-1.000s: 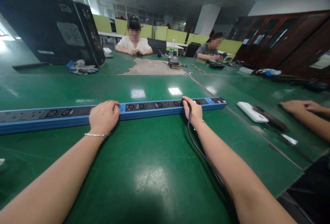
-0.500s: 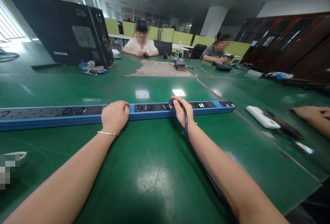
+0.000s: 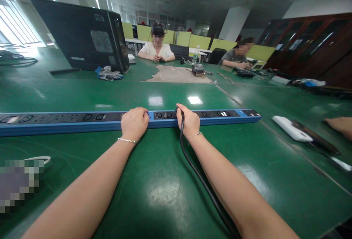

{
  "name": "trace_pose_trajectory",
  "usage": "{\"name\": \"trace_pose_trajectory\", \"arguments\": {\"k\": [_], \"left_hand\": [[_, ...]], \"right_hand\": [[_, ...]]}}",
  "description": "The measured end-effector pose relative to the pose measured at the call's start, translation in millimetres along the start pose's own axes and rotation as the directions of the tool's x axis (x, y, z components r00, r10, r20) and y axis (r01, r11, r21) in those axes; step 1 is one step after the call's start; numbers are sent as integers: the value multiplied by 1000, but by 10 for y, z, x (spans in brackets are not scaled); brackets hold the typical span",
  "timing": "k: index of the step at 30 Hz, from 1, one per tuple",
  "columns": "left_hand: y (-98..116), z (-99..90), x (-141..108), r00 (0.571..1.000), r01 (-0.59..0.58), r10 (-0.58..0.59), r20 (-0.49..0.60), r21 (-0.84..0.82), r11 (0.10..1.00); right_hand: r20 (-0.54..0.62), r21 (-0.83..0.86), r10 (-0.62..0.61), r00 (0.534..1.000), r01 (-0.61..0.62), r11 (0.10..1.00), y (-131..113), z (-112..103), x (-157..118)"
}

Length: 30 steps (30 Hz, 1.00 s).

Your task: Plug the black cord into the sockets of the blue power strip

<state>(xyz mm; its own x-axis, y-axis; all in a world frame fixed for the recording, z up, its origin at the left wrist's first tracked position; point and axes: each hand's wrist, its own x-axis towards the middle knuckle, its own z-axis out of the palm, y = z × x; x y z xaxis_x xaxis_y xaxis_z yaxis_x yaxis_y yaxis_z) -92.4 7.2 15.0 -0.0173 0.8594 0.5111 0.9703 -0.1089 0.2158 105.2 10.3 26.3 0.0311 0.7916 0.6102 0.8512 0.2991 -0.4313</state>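
Observation:
A long blue power strip with black socket panels lies across the green table. My left hand is closed over the strip, left of its middle, gripping its edges. Farther right, my right hand pinches a black plug down against the socket face. The plug is mostly covered by my fingers, so whether its pins sit in a socket cannot be seen. From it a black cable runs down along my right forearm.
A black computer case and gloves stand at the back left. On the right lie a white object and a dark one. Two people sit across the table; another person's hand rests at the right edge.
The view has turned slightly left, so things appear farther right. My right hand with the plug has moved left along the strip, closer to my left hand, and the plug is now lower against the sockets.

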Motion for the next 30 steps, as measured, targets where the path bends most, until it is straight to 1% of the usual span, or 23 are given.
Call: {"name": "trace_pose_trajectory", "arguments": {"k": [3,8,10,14,16,18,20,25,30], "left_hand": [[0,0,-4,1000,3,-3,-1,-16,1000],[2,-6,-8,1000,7,-7,1,-26,1000],[3,-8,-5,1000,10,-10,4,-36,999],[3,-9,-1,1000,14,-13,9,-52,999],[1,-8,-2,1000,8,-8,3,-54,999],[-1,-7,-4,1000,2,-2,2,-49,999],[-2,-4,-5,1000,-2,2,2,-41,999],[-14,-3,-1,1000,-12,12,10,-38,999],[-72,-2,-10,999,-1,3,38,-53,999]], "right_hand": [[-8,10,-22,1000,22,1000,53,-9,-21],[-10,5,17,1000,-17,1000,160,-15,-18],[-1,-6,-18,1000,18,1000,158,-11,-10],[46,-117,-161,986,166,979,77,9,0],[77,-172,-168,983,179,969,38,23,-1],[94,-193,-134,987,150,970,23,37,-10],[93,-187,-116,989,132,973,33,50,-30],[57,-134,-158,986,164,977,106,76,-114],[43,-73,-150,988,153,985,147,112,-148]]}}
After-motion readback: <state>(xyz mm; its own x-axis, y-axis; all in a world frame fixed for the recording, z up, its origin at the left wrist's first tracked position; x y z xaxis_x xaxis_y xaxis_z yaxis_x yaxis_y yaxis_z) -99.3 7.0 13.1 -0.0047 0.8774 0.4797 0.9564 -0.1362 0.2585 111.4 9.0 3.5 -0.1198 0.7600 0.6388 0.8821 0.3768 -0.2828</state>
